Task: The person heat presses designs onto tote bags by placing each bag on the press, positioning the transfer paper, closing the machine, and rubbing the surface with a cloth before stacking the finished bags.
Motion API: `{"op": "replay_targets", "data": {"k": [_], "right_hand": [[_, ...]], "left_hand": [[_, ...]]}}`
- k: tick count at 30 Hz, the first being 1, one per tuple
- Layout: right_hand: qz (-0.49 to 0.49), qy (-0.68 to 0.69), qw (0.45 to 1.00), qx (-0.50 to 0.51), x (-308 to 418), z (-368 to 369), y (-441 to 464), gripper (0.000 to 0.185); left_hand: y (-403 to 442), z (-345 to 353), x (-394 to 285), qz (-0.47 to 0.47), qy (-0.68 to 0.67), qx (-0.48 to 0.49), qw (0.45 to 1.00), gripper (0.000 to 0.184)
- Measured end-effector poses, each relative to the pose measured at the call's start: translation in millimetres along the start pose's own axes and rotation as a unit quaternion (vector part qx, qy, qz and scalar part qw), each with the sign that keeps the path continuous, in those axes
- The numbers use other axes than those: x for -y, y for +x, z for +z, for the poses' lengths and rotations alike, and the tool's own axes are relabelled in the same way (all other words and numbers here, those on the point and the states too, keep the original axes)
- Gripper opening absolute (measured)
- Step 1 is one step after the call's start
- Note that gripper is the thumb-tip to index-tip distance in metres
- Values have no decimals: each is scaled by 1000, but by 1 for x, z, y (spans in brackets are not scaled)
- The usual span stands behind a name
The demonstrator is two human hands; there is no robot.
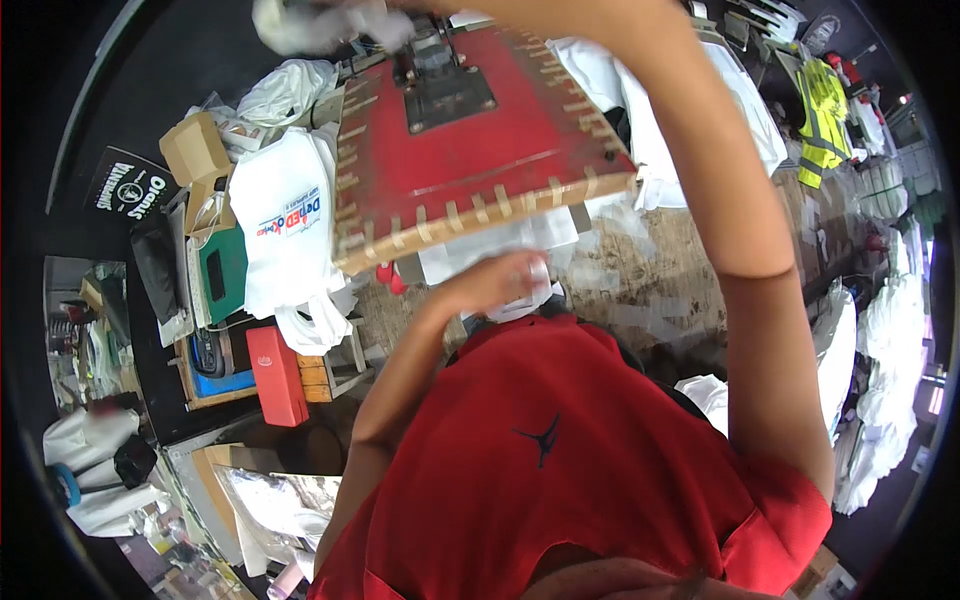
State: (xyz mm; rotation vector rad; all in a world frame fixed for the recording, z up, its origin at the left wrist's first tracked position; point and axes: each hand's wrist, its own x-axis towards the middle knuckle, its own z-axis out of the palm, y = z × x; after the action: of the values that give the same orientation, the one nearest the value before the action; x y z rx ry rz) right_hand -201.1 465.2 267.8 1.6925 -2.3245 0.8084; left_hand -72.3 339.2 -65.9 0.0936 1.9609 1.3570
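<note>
A red press plate (pixel 460 140) with strips of tape along its edges is raised and tilted in front of me. A black metal bracket (pixel 450 100) is bolted on top. My right arm reaches up over it; a blurred grey-white shape, perhaps a glove or cloth on my right hand (pixel 385 28), is near the bracket at the top edge. Its fingers are smeared. Close to my chest, below the plate, my left hand (pixel 500 284) has curled fingers against a crumpled white piece (pixel 522 303). A white sheet (pixel 485 250) lies flat under the plate.
On the left are a printed white bag (pixel 285 220), an open cardboard box (pixel 197 165), a green case (pixel 223 275) and a red box (pixel 277 375). White cloth (pixel 660 130) lies beyond the plate's right side. A yellow vest (pixel 823 120) hangs at the far right.
</note>
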Motion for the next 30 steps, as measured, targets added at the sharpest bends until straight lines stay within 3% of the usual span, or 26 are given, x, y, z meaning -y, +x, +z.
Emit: {"op": "replay_targets", "data": {"k": [1, 2, 3, 4, 6, 7, 8, 9, 10, 11, 12, 13, 15, 16, 17, 20, 21, 23, 25, 27, 30], "right_hand": [[-12, 30, 998, -48, -7, 37, -17, 36], [-26, 61, 993, -95, -18, 71, -29, 46], [-148, -9, 979, -143, -40, 95, -37, 46], [-119, 54, 989, -73, -46, 116, -50, 45], [-82, 225, 971, -29, -61, 163, -68, 43], [-16, 209, 977, 43, -71, 182, -79, 28], [19, 203, 978, 35, -73, 202, -91, 27], [50, 122, 991, 4, -75, 224, -106, 23], [25, 149, 989, -5, -88, 240, -113, 15], [17, 146, 989, -7, -103, 262, -126, 15], [41, 164, 985, -46, -107, 267, -132, 23], [67, 195, 979, 2, -121, 285, -145, 27], [28, 119, 991, -49, -121, 304, -146, 32], [22, 81, 996, -13, -122, 307, -147, 32], [90, 107, 989, 43, -115, 302, -142, 33], [47, 111, 992, -34, -136, 334, -154, 37], [43, 99, 994, -29, -148, 353, -162, 40], [18, 100, 995, -24, -162, 387, -187, 43], [93, 236, 964, -83, -178, 419, -188, 52], [47, 90, 990, -101, -149, 379, -151, 51], [-1, 71, 991, -111, -151, 386, -146, 50]], "left_hand": [[-33, 5, -11, 123, 11, 41, 992, 56], [-59, 3, -22, 243, 20, 78, 967, 54], [-84, -12, -44, 295, -3, 112, 949, 55], [-104, -26, -62, 346, -24, 139, 928, 56], [-119, -47, -70, 417, -208, 84, 881, 40], [-114, -58, -71, 416, -261, 3, 871, 30], [-93, -65, -67, 395, -238, -146, 875, 31], [-64, -74, -67, 381, -118, -258, 880, 38], [-38, -80, -61, 377, 42, -340, 861, 46], [-19, -80, -51, 336, 130, -325, 875, 54], [-6, -72, -44, 302, 231, -353, 855, 58], [2, -64, -37, 277, 235, -353, 862, 61], [16, -60, -7, 271, 287, -400, 827, 65], [11, -64, -10, 287, 279, -393, 828, 66], [13, -64, -6, 306, 263, -415, 816, 69], [26, -70, 15, 289, 229, -361, 857, 72], [36, -74, 29, 270, 229, -380, 854, 72], [58, -75, 65, 328, 331, -383, 798, 75], [67, -77, 73, 315, 308, -410, 799, 79], [58, -73, 63, 301, 288, -419, 807, 80], [64, -67, 68, 291, 272, -425, 813, 83]]}}
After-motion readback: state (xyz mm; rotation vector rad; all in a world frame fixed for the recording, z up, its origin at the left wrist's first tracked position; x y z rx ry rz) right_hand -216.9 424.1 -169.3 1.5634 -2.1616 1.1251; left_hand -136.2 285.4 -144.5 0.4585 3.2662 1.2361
